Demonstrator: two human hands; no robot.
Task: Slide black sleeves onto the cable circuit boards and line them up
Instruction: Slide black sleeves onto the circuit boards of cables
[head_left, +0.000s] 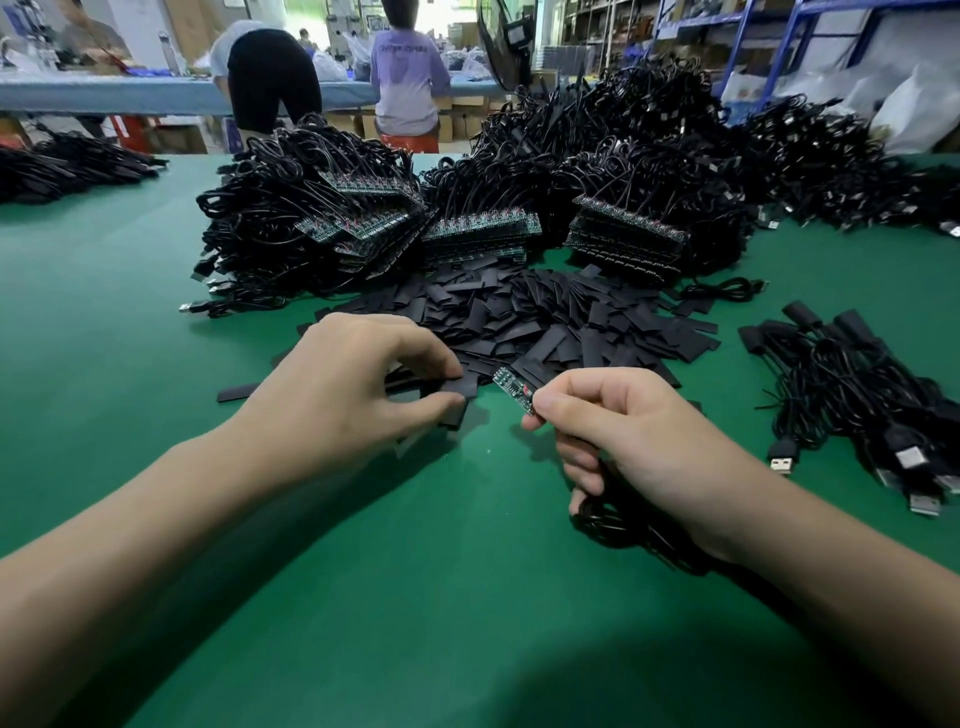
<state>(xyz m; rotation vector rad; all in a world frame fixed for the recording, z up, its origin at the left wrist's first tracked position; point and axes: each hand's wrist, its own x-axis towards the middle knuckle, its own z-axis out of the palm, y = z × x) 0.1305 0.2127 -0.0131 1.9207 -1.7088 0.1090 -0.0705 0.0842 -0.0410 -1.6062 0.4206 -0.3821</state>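
Head view. Left hand (343, 384) at the near edge of the sleeve pile (545, 322), thumb and forefinger pinching one black sleeve (460, 387); the fingers cover part of it, and its open end is not discernible. Right hand (623, 431) on the near side of the pile, pinching a circuit board (514, 389) by its rear end, which the thumb hides; the bare end points at the sleeve, not touching it. Its cable (623, 519) is coiled under the palm, mostly hidden. Behind the pile: board stacks (478, 234) with tangled leads, count unreadable. Far beyond the pile, white bags (914, 104), contents not visible. All on the green table (363, 597).
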